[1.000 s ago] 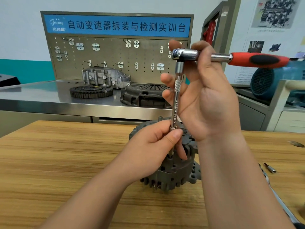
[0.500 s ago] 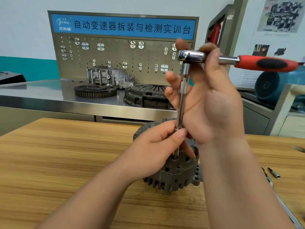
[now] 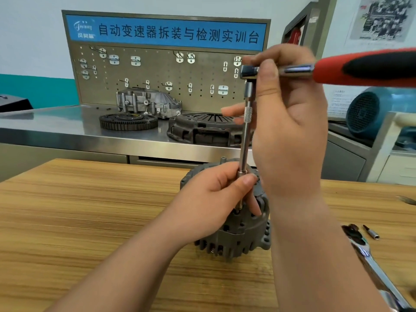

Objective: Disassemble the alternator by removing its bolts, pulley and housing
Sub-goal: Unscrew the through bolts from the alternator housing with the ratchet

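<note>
Wooden bench (image 3: 90, 221), steel counter (image 3: 67, 129) behind. Alternator (image 3: 243, 235) stands directly under left hand (image 3: 216, 199), which pinches lower end of upright extension bar (image 3: 245, 140) between thumb and fingers. Right hand (image 3: 290, 131), above it, curls around ratchet (image 3: 371, 67) head; red handle juts rightward past the knuckles.

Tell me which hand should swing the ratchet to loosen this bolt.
Right. The right hand grips the ratchet at its head, while the left hand pinches the bottom of the extension bar at the alternator, steadying it.
</note>
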